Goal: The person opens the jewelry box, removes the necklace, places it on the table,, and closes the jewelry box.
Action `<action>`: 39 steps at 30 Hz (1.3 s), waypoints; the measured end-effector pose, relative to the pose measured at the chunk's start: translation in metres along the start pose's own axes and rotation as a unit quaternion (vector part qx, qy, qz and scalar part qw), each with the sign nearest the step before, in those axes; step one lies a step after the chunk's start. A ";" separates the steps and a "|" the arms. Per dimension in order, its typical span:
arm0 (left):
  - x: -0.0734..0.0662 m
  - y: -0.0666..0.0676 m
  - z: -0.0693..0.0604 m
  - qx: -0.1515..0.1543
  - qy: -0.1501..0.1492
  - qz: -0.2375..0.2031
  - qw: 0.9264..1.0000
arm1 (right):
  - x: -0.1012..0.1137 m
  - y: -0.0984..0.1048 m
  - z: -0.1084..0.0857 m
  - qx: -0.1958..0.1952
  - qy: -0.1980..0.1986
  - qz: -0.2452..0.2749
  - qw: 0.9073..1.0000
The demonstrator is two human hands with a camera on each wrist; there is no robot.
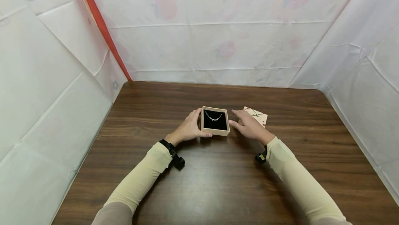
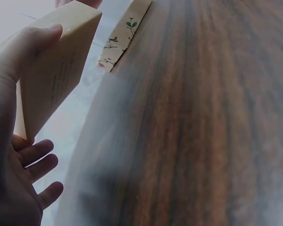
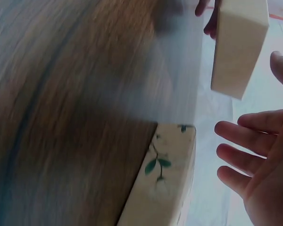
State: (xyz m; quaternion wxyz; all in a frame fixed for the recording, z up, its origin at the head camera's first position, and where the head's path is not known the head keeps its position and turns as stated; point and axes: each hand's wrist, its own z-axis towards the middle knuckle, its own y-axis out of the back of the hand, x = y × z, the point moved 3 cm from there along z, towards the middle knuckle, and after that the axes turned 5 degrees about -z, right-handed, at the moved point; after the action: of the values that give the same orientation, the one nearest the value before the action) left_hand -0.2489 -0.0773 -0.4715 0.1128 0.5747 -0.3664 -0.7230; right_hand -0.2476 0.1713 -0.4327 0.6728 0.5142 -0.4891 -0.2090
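Note:
My left hand (image 1: 188,127) grips an open cream cardboard box (image 1: 215,133) by its left side, thumb along the near wall. Inside, a silver necklace (image 1: 213,118) lies on a black pad (image 1: 215,124). The left wrist view shows the box's printed underside (image 2: 56,77), raised off the table. My right hand (image 1: 248,124) is just right of the box, fingers extended, holding nothing; in the right wrist view a gap separates its fingers (image 3: 245,139) from the box. Partly hidden under the right hand, the floral lid (image 1: 260,115) lies on the table.
The dark wood-grain table (image 1: 199,190) spreads around both arms. White patterned sheets (image 1: 199,52) hang at the back and both sides, with a red strip (image 1: 104,27) at the back left. Black cameras are strapped to both wrists.

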 end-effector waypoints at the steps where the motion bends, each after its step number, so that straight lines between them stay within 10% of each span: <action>1: 0.000 0.000 0.000 0.000 -0.001 -0.001 1.000 | 0.001 -0.001 0.001 0.002 -0.002 0.003 1.000; 18: 0.001 -0.004 0.001 0.005 -0.003 -0.003 1.000 | 0.012 -0.012 0.004 -0.002 -0.004 0.037 0.999; 39: -0.001 -0.005 -0.001 0.073 0.009 0.159 0.985 | 0.014 -0.023 0.006 -0.024 -0.006 -0.001 1.000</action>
State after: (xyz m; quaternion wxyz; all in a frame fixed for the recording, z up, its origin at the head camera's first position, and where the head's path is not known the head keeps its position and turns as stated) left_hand -0.2466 -0.0738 -0.4741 0.1874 0.5227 -0.5034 -0.6620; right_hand -0.2417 0.1479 -0.4475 0.6817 0.4973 -0.4874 -0.2245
